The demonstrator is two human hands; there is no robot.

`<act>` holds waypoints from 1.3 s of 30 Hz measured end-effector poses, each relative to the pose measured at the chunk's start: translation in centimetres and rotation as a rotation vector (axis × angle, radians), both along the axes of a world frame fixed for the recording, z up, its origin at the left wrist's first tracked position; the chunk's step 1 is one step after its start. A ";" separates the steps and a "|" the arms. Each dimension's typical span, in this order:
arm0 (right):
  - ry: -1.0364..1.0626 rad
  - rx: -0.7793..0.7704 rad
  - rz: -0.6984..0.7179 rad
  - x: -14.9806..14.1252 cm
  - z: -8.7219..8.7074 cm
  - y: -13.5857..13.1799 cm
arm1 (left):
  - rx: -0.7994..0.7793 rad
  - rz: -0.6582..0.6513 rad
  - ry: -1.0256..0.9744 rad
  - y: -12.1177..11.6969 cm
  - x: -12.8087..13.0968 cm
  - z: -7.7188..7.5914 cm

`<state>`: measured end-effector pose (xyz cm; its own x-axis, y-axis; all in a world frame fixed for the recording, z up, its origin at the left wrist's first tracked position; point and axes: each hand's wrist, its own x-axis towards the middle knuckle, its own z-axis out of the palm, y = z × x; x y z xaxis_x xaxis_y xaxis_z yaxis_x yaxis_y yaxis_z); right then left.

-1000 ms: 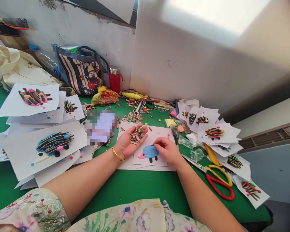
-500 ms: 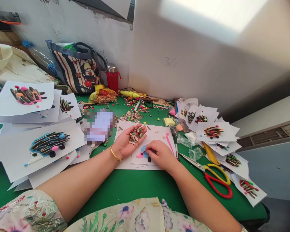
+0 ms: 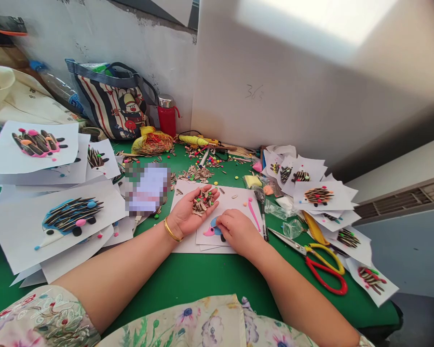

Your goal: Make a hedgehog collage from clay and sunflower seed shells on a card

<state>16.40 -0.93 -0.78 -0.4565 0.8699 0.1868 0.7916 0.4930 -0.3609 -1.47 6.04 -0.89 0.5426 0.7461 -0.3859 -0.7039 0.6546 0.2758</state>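
Note:
Palm up and cupped, my left hand (image 3: 188,212) holds a small heap of striped sunflower seeds (image 3: 202,202) mixed with red and green beads. Just right of it, my right hand (image 3: 240,231) is in a pinch over a small clay hedgehog figure (image 3: 210,232) with a pink face and blue body. The fingertips touch or nearly touch the blue part; whatever they hold is hidden. The figure lies on white paper (image 3: 188,245), and a dark clay foot shows beside my fingers. A pink clay strip (image 3: 254,214) and a few loose seeds lie farther up the paper.
Red-and-yellow-handled scissors (image 3: 325,270) lie right of the paper. Stacked hedgehog pictures stand at left (image 3: 18,217) and right (image 3: 347,197). Behind are a blurred phone (image 3: 150,188), a seed pile (image 3: 197,173), a glue gun (image 3: 193,140), a red flask (image 3: 167,118) and a striped bag (image 3: 110,103).
My right hand has shifted slightly left over the blue clay, its fingers lower and closer to it. My left hand stays in place with the seeds.

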 end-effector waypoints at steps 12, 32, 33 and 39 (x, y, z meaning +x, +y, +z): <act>0.207 -0.017 -0.111 1.5 1.5 -0.4 | 0.015 -0.007 -0.005 -0.1 0.0 -0.1; 0.067 0.142 -0.091 -5.1 1.9 3.9 | 0.014 -0.019 0.028 0.4 0.3 -0.3; 0.062 0.144 -0.099 -5.3 2.0 4.1 | 0.015 -0.013 0.021 0.4 0.3 -0.4; 0.173 0.148 -0.137 -5.6 2.3 4.4 | 0.046 0.001 -0.060 0.4 0.4 -0.5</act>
